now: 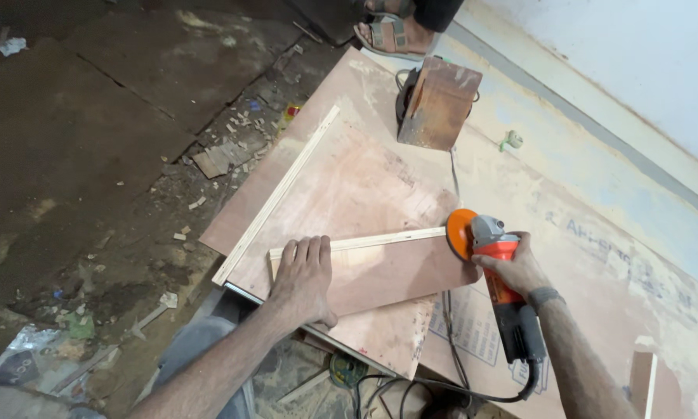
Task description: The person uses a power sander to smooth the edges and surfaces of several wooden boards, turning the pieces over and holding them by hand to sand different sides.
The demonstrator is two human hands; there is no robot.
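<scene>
My left hand (302,275) presses flat on a small plywood piece (388,268) that lies on a larger plywood board (341,178). My right hand (516,268) grips an orange and grey angle grinder (500,283). Its orange disc (461,233) sits against the pale right end edge of the small piece. The grinder's black cable (442,384) runs down and loops on the floor below.
A rusty brown block (438,101) stands at the board's far end, with a dark tool behind it. Another person's sandalled foot (392,35) is at the top. Wood scraps and litter (225,155) cover the dark floor on the left. A wall (636,54) runs along the right.
</scene>
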